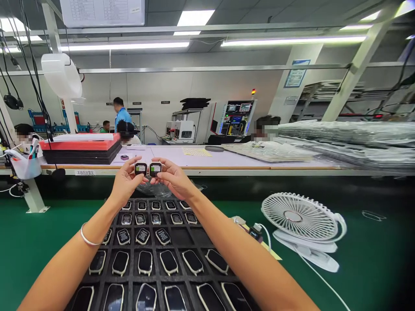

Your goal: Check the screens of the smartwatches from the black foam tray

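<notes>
My left hand [127,180] grips a smartwatch [140,168] with a lit screen, thumb at its lower edge. Beside it, a second smartwatch [155,169], also lit, is pinched in my right hand [175,177]. The two watches are held up side by side, screens facing me, above the far end of a black compartment tray [181,236]. Rows of strapless watches fill most of that tray. Those in the far rows show text, while the near ones, such as this watch [145,262], have dark screens. Two compartments in the middle row hold no watch.
A white fan [293,216] stands on the green mat [65,224] at the right, its cable running forward. Near it lies a small dark device [255,232] with a white cable. Red and black foam trays [81,149] are stacked on the raised shelf, with bagged trays [350,134] at right.
</notes>
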Available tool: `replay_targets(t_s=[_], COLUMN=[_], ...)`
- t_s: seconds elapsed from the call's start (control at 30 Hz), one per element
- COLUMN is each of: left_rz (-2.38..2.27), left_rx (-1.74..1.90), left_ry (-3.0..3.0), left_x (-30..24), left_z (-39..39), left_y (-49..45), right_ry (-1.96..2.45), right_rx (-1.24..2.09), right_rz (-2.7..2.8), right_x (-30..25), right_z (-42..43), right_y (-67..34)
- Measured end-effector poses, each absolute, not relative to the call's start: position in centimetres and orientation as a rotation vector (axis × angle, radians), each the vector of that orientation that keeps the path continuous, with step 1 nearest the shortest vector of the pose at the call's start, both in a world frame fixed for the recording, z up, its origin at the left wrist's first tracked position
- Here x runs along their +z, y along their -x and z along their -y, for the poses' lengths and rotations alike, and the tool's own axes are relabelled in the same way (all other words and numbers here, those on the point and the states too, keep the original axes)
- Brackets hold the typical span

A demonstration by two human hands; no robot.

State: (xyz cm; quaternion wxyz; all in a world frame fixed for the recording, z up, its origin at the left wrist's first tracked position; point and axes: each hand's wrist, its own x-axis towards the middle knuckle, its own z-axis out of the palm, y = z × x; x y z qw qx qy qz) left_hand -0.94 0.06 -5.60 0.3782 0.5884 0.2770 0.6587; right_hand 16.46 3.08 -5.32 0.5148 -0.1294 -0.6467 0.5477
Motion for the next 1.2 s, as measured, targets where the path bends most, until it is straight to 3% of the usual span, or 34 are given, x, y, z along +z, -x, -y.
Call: replay_targets(t_s=[1.2], left_rz=[-0.892], left_rx=[1.34], left_ry=[-1.229], left_x=[-14.3], left_z=[4.5], left_y=[1.3], right_ry=[0.505], right_rx=[1.62], right_rz=[1.427], right_x=[-15.8], right_z=[0.4], right_y=[-18.0])
